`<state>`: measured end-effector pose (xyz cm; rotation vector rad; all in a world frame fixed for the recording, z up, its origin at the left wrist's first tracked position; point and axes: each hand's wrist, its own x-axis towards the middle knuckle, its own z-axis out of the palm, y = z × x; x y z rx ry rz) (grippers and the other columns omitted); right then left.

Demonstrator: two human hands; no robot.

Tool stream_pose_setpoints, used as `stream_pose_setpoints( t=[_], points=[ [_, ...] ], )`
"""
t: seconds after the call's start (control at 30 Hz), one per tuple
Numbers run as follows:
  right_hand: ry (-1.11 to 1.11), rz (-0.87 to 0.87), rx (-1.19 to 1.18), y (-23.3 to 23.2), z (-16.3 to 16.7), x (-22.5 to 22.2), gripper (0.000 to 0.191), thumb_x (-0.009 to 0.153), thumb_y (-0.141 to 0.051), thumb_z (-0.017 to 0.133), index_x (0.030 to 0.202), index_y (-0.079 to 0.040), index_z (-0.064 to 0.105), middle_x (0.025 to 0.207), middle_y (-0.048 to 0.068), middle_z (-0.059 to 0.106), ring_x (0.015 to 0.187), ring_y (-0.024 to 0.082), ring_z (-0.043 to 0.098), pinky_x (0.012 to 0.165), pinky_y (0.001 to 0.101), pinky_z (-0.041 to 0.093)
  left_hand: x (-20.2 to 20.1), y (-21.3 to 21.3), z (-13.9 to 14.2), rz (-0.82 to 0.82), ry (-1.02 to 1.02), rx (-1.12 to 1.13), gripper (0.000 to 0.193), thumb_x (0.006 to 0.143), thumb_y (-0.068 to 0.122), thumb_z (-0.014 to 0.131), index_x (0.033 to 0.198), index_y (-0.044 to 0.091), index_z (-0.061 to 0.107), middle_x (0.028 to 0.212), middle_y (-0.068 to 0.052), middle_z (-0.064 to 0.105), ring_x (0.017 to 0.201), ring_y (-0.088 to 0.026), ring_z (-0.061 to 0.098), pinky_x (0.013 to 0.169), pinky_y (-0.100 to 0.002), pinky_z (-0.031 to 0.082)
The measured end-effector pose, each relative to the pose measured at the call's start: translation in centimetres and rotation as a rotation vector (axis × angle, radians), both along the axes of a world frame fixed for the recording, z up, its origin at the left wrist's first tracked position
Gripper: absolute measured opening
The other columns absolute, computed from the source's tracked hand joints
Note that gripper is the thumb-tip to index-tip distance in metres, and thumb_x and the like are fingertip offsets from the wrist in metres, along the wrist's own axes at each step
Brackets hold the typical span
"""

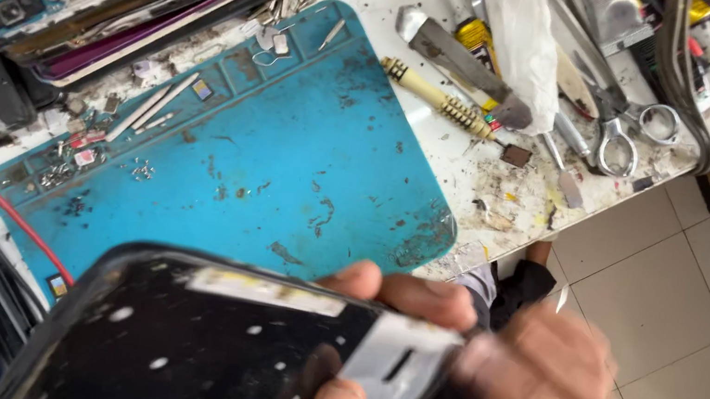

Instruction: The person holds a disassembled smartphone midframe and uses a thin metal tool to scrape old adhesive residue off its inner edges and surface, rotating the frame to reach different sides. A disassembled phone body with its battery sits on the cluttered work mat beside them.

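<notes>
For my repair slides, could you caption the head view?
Two hands, left hand and right hand, grip a black phone frame over a blue mat.

The scene is lit brightly and evenly by soft daylight; the right hand is smeared by motion blur, and shadows are kept faint.

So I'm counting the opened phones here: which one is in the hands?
The big black phone panel at the bottom; the others lie stacked at the top left corner.
</notes>
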<state>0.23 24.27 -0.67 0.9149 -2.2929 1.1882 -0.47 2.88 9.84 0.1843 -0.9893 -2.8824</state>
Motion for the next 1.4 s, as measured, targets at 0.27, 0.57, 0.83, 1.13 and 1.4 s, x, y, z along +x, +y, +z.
stream_pose_setpoints(
  t=[0.27, 0.57, 0.83, 1.13, 1.4],
  points=[
    [-0.346, -0.26, -0.307, -2.4, 2.1, -2.2, 0.054, 0.101, -0.049, 0.042, 0.088, -0.003, 0.068, 0.082, 0.01, 0.072, 0.065, 0.019, 0.071, 0.058, 0.0323, 0.058, 6.0, -2.8, -5.0, 0.117, -0.168, -0.259, 0.058, 0.105, 0.023, 0.057, 0.152, -0.005, 0.036, 0.139, -0.025, 0.058, 0.122, -0.033, 0.061, 0.106, -0.049, 0.054],
    [-0.11, 0.411, 0.031, -8.8, 4.0, -2.8, 0.041, 0.091, -0.047, 0.077, 0.1, -0.007, 0.075, 0.101, 0.009, 0.07, 0.09, 0.02, 0.071, 0.069, 0.0338, 0.059, 5.7, -5.5, -6.6, 0.129, -0.355, -0.283, 0.048, 0.106, 0.016, 0.05, 0.145, -0.012, 0.043, 0.137, -0.02, 0.058, 0.124, -0.028, 0.061, 0.112, -0.05, 0.052],
    [0.017, 0.334, 0.032, -7.6, 1.1, -1.1, 0.024, 0.082, -0.005, 0.083, 0.105, -0.006, 0.074, 0.099, 0.007, 0.07, 0.093, 0.024, 0.069, 0.076, 0.0354, 0.061, 7.3, -8.2, -5.9, -0.029, -0.242, -0.793, 0.072, 0.107, 0.059, 0.043, 0.142, -0.004, 0.049, 0.139, -0.013, 0.059, 0.128, -0.019, 0.054, 0.108, -0.033, 0.04],
    [-0.027, 0.396, 0.009, -7.2, 1.0, -2.0, 0.025, 0.078, -0.007, 0.085, 0.101, -0.008, 0.074, 0.093, 0.005, 0.07, 0.088, 0.024, 0.07, 0.073, 0.0359, 0.061, 10.3, -10.9, -4.0, 0.053, 0.252, -2.014, 0.051, 0.089, 0.073, 0.071, 0.111, 0.027, 0.073, 0.102, 0.001, 0.058, 0.093, -0.018, 0.058, 0.092, -0.042, 0.051],
    [-0.099, 0.472, 0.025, -6.9, 0.4, -1.7, 0.03, 0.078, -0.015, 0.086, 0.104, -0.008, 0.074, 0.096, 0.007, 0.072, 0.09, 0.025, 0.073, 0.074, 0.0377, 0.061, 6.3, -9.6, -6.0, 0.009, 0.542, -2.082, 0.062, 0.103, 0.074, 0.063, 0.108, 0.013, 0.071, 0.114, -0.005, 0.072, 0.113, -0.021, 0.067, 0.109, -0.056, 0.039]
  ],
)
